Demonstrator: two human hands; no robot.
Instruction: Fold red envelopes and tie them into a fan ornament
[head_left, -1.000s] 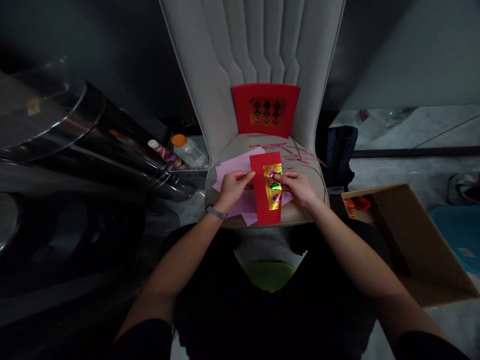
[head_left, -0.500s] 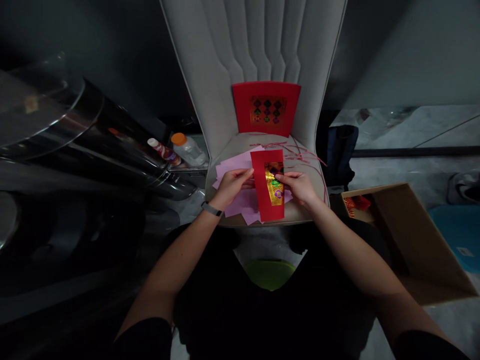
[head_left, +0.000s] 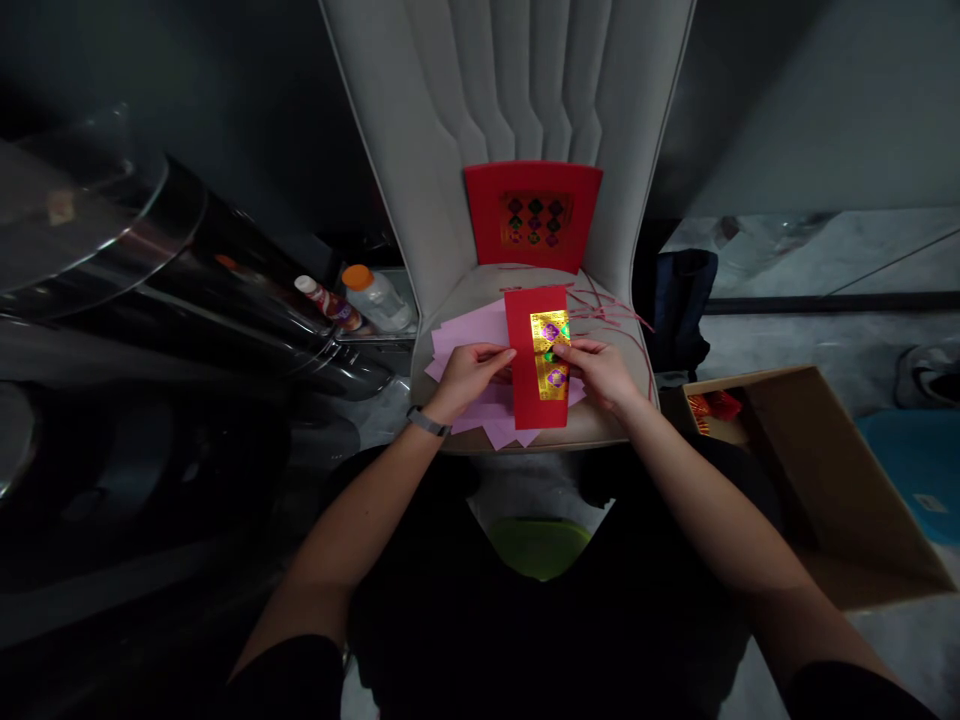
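Observation:
A folded red card (head_left: 523, 400) with a shiny gold printed panel is held upright over the chair seat. My left hand (head_left: 471, 376) pinches its left edge, thumb in front and the other fingers partly hidden behind. On the opposite edge my right hand (head_left: 602, 371) grips it, with the thumb lying on the gold panel. Beneath the card, pink paper sheets (head_left: 472, 330) lie fanned on the seat. Farther back, a larger red sheet or stack (head_left: 487, 230) with a gold panel of coloured diamonds leans against the backrest. Red-and-white strings (head_left: 611, 310) trail over the seat's right side.
The grey chair (head_left: 427, 120) stands before my knees. Left of it are a bottle with an orange cap (head_left: 379, 300) and a small white-capped bottle (head_left: 330, 305). An open cardboard box (head_left: 832, 470) sits on the right, beside a blue plastic item (head_left: 919, 470). A green object (head_left: 541, 548) lies below.
The red card has risen slightly and turned, so its gold panel catches more light. My left hand has shifted a little to the right along with it.

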